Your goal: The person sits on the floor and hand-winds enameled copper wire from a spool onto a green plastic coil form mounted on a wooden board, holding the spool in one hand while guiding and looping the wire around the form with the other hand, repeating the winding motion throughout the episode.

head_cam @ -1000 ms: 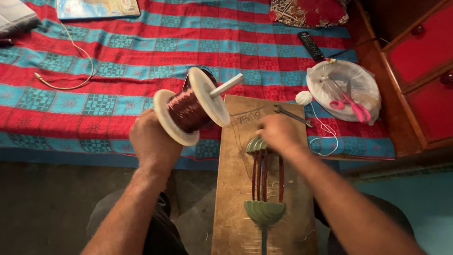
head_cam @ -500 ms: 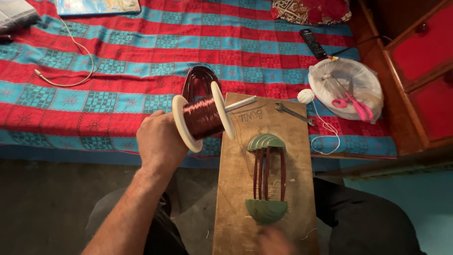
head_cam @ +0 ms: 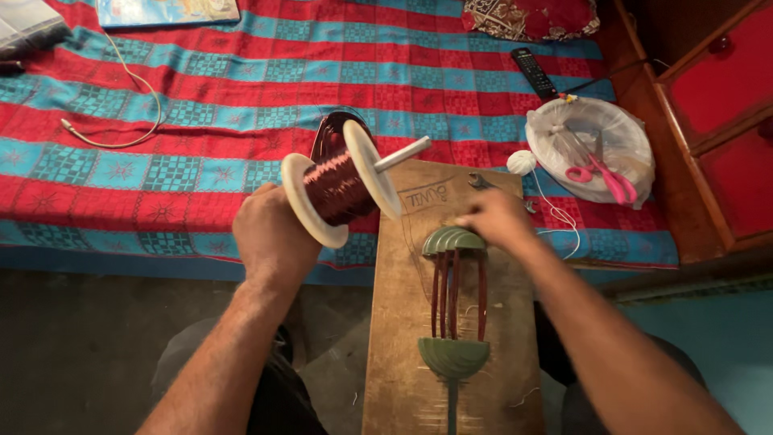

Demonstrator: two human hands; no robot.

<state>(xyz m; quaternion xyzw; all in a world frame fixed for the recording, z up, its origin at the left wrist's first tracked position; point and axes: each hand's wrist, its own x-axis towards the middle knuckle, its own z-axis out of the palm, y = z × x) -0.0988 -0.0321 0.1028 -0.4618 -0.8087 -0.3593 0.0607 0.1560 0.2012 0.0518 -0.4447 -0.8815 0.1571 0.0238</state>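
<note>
My left hand [head_cam: 272, 238] grips a white spool of dark red copper wire [head_cam: 338, 189], holding it up over the edge of the bed with its white axle pointing right. My right hand [head_cam: 493, 220] rests at the top of a green winding former [head_cam: 455, 300] fixed on a wooden board [head_cam: 403, 322]. Its fingers are pinched near the upper green stepped piece, probably on the thin wire. Dark red wire turns run lengthwise between the two green end pieces.
A red and teal patterned bedspread [head_cam: 201, 137] covers the bed behind the board. On it lie a white cable [head_cam: 121, 143], a black remote [head_cam: 534, 72], a white thread ball [head_cam: 521, 163], a small spanner [head_cam: 483, 182] and a white dish with pink scissors [head_cam: 600, 173]. A red cabinet [head_cam: 725, 105] stands right.
My right hand has come back up from the bottom of the board to the top of the former. The spool has tilted and shifted slightly in my left hand.
</note>
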